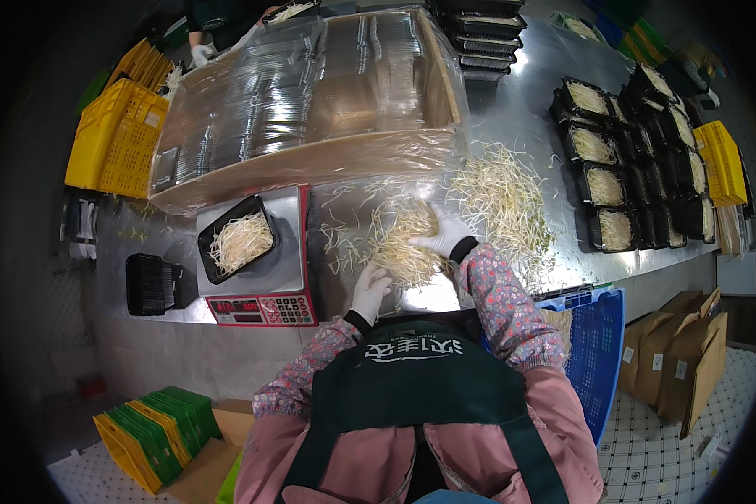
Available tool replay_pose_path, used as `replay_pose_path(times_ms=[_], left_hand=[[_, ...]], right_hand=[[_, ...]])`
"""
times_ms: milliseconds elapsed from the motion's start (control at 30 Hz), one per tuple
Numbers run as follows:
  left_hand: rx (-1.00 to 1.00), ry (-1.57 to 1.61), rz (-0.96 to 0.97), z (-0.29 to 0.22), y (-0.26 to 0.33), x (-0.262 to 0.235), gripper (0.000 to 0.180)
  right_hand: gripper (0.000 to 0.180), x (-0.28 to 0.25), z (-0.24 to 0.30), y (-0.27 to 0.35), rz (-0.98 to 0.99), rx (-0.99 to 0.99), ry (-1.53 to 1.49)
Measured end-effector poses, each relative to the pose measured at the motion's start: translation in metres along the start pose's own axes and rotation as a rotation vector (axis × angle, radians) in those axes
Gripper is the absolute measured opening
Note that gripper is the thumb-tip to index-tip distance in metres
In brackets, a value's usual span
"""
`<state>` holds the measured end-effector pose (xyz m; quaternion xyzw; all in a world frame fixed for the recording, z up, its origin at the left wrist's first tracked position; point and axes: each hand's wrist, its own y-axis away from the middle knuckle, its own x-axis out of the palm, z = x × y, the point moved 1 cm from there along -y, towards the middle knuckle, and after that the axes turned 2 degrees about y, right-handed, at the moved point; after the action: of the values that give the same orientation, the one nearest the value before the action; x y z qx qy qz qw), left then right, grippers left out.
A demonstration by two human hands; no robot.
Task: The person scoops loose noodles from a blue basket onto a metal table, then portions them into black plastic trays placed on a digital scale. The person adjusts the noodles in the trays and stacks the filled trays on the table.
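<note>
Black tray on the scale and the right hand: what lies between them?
In the head view, between the black tray and the right hand lie loose bean sprouts on the steel table.

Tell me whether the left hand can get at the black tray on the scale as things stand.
Probably yes: the left hand rests on the bean sprouts just beside the scale, and nothing stands between it and the open-topped black tray.

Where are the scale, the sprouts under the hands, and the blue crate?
scale [265, 309], head view, on its red keypad front
sprouts [403, 244], head view, middle of the pile
blue crate [601, 353], head view, on its side wall
</note>
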<state>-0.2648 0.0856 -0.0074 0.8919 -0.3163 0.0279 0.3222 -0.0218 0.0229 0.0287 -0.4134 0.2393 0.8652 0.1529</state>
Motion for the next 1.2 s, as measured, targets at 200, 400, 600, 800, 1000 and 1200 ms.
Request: replay_pose_path(times_ms=[200,400,600,800,1000,1200], left_hand=[[-0.121,0.315,0.049,0.021,-0.013,0.005,0.029],[-0.082,0.102,-0.045,-0.01,0.006,0.018,0.037],[-0.054,0.043,0.131,-0.025,0.032,-0.004,0.04],[-0.052,0.051,0.099,-0.032,0.058,-0.024,0.035],[-0.016,0.037,0.074,-0.05,0.078,-0.035,0.034],[0.094,-0.026,0.121,-0.072,0.093,-0.058,0.032]], right_hand=[[0.135,0.018,0.06,0.054,0.007,-0.13,0.332],[0.116,0.035,0.047,0.03,0.011,-0.028,0.262],[0.071,0.002,0.006,0.027,-0.178,-0.067,-1.063],[0.06,-0.023,-0.018,0.035,0.151,-0.149,-2.123],[0.066,0.01,-0.023,0.031,0.149,-0.235,-2.341],[0.073,0.036,-0.008,0.027,0.112,-0.205,-2.325]])
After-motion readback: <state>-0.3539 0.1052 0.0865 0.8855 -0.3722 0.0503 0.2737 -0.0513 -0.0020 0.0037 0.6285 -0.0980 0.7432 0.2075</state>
